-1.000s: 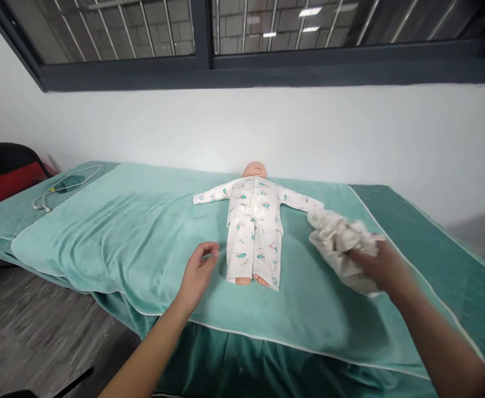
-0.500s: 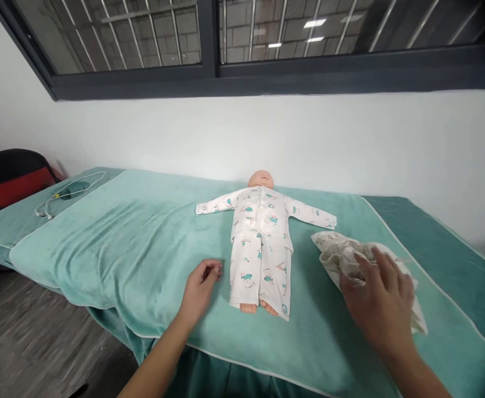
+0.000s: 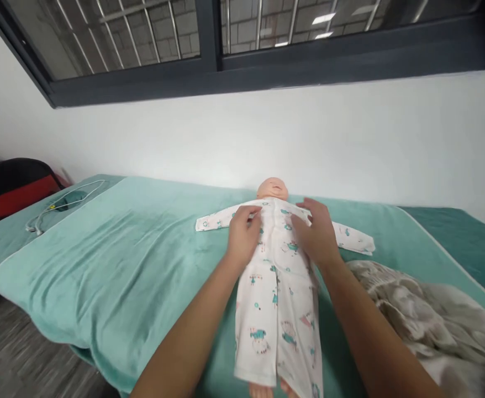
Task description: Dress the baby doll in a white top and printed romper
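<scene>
The doll (image 3: 273, 271) lies on its back, head (image 3: 272, 187) near the bed's (image 3: 2, 237) back edge and feet (image 3: 261, 391) towards its front edge, sleeves (image 3: 213, 221) spread, apparently so the thin printed shirt (image 3: 276, 232) lies flat. The left hand (image 3: 243, 235) and right hand (image 3: 317, 232) rest apart on either side of its chest; the right's thumb and fingers stand parted, but whether the left pinches fabric I cannot tell. Beneath spreads a plush, rippled green blanket (image 3: 143, 249); a limp, crumpled cloth (image 3: 425, 315) heaps towards the bed's front right, seemingly out of the way.

The 2 hands (image 3: 243, 235) and forearms (image 3: 193, 323) are bare.
</scene>
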{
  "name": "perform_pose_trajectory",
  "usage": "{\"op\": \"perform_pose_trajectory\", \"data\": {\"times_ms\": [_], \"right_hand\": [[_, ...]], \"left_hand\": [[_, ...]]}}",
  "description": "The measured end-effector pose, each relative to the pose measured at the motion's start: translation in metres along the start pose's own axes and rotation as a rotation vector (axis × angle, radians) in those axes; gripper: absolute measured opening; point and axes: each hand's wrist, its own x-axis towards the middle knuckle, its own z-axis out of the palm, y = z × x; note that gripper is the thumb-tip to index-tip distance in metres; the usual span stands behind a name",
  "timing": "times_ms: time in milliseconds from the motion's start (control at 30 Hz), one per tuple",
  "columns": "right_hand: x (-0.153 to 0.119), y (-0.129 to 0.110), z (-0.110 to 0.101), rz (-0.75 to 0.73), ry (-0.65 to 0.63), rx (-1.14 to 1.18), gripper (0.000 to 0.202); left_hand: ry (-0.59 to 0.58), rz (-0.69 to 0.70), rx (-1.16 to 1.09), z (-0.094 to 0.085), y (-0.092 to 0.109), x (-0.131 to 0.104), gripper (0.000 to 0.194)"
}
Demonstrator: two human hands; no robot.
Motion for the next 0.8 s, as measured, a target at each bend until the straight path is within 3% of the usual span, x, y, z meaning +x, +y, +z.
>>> {"op": "perform_pose_trajectory", "data": {"times_ms": [100, 200, 267, 567, 800], "right_hand": [[0.037, 0.011, 0.023, 0.125, 0.003, 0.054, 0.035], [0.042, 0.019, 0.029, 0.165, -0.153, 0.128, 0.03], [0.036, 0.02, 0.027, 0.168, -0.209, 0.166, 0.03], [0.033, 0.014, 0.023, 0.218, -0.229, 0.191, 0.032], [0.03, 0.015, 0.025, 0.244, -0.116, 0.297, 0.02]], "left_hand": [[-0.12, 0.02, 0.118, 0.031, -0.012, 0.049, 0.023], [-0.262, 0.027, 0.177, 0.046, -0.024, 0.068, 0.024], [-0.301, 0.042, 0.168, 0.048, -0.028, 0.068, 0.026], [-0.314, -0.014, 0.132, 0.041, -0.022, 0.057, 0.029], [-0.275, -0.04, 0.059, 0.043, -0.029, 0.057, 0.024]]}}
